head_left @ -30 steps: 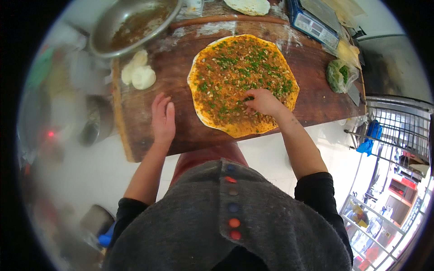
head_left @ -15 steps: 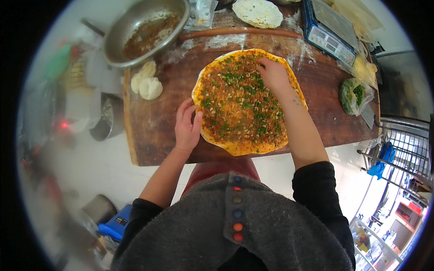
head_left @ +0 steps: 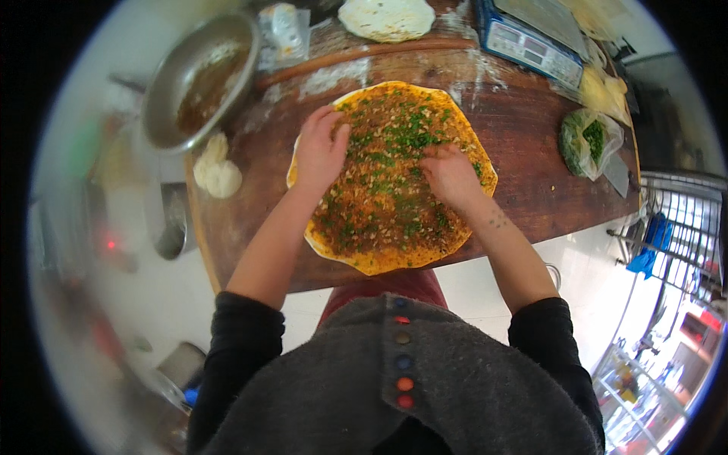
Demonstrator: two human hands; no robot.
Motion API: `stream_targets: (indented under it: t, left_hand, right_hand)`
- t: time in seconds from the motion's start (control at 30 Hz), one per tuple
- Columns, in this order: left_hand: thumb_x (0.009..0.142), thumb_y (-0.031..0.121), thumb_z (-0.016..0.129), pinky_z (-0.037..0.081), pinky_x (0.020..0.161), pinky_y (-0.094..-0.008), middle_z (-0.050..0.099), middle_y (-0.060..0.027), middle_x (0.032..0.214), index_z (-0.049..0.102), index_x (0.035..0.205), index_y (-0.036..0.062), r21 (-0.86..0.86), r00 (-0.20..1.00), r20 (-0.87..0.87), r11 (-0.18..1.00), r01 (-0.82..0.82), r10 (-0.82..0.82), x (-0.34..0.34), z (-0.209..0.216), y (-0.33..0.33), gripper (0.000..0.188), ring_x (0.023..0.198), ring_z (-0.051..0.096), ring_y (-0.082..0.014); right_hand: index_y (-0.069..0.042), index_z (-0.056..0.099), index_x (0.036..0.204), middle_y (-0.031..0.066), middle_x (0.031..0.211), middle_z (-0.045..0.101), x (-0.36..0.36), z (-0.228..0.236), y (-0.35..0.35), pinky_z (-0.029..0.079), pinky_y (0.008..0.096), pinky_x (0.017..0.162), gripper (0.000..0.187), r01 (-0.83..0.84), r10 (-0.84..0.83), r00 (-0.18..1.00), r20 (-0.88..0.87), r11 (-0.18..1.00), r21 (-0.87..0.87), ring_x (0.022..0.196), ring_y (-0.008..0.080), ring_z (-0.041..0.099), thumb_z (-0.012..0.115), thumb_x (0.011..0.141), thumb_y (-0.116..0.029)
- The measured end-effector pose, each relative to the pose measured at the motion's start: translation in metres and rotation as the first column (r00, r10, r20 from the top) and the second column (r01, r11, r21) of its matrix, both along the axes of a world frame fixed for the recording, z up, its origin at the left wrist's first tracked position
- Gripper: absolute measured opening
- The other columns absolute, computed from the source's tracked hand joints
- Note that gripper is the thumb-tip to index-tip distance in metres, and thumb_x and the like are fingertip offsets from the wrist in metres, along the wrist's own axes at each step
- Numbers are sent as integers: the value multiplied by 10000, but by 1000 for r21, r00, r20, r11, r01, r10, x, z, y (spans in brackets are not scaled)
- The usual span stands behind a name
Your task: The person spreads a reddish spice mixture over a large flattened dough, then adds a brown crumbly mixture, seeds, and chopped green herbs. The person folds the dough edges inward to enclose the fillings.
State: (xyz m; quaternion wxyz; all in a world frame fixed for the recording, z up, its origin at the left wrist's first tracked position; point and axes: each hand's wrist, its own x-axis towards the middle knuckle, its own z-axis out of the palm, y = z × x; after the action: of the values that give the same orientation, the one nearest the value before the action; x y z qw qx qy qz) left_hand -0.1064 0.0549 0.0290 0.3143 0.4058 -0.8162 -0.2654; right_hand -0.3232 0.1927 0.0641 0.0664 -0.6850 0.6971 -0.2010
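A large flat sheet of dough (head_left: 379, 220) covers the middle of the wooden table, spread with an orange-brown paste and scattered with chopped green herbs and pale bits. Over its upper left part is my left hand (head_left: 321, 150), fingers slightly bent and thumb apart, with nothing visible in it. On the right half, close above the topping, my right hand (head_left: 451, 178) has its fingers bunched and pointing inward. What those fingertips hold, if anything, is too small to make out.
A tilted metal bowl (head_left: 239, 83) with brown residue stands at the back left, near pale dough lumps (head_left: 220, 176). Behind lie a long rolling pin (head_left: 326, 65) and a white plate (head_left: 387, 19). On the right are a scale (head_left: 531, 49), a bag of chopped herbs (head_left: 580, 144) and a scraper (head_left: 618, 178).
My left hand has moved from the dough's left edge up over its topping. My right hand has come down from the far edge toward the right middle. The view has shifted a little.
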Motion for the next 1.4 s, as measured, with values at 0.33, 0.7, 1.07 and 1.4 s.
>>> stream_targets:
  t: [0.33, 0.7, 1.07, 1.4]
  left_hand:
    - [963, 202, 490, 384, 1063, -500, 556, -72, 1322, 544, 1326, 120, -20, 707, 507, 814, 581, -493, -192, -19, -33, 376, 1306, 438, -294]
    - [861, 208, 637, 421, 921, -476, 620, -72, 1133, 600, 1084, 128, 271, 213, 805, 664, 697, -553, -250, 2, -51, 240, 1099, 570, -279]
    - [839, 285, 649, 374, 923, -454, 652, -31, 1039, 692, 1040, 145, 368, 217, 736, 648, 667, -641, -240, 14, -27, 248, 996, 613, -215]
    - [866, 129, 567, 337, 1058, -449, 575, -19, 1272, 676, 1111, 146, 60, 408, 621, 559, 827, -670, -144, 8, -45, 269, 1245, 480, -204]
  right_hand:
    - [-23, 617, 1153, 172, 1026, 687, -81, -47, 106, 509, 387, 854, 405, 658, -775, 444, 449, 623, 424, 973, 325, 653, 682, 807, -224]
    - [1, 615, 938, 184, 934, 683, -73, -56, 73, 506, 411, 802, 363, 613, -750, 596, 288, 656, 440, 925, 333, 661, 739, 756, -288]
    - [-18, 660, 1091, 124, 977, 680, -66, -56, 58, 516, 346, 749, 360, 533, -777, 290, 559, 616, 580, 821, 231, 670, 748, 795, -203]
    - [-67, 650, 1092, 104, 1176, 592, 19, -42, 105, 476, 401, 921, 257, 384, -379, 912, 154, 923, -3, 1120, 311, 532, 642, 846, -141]
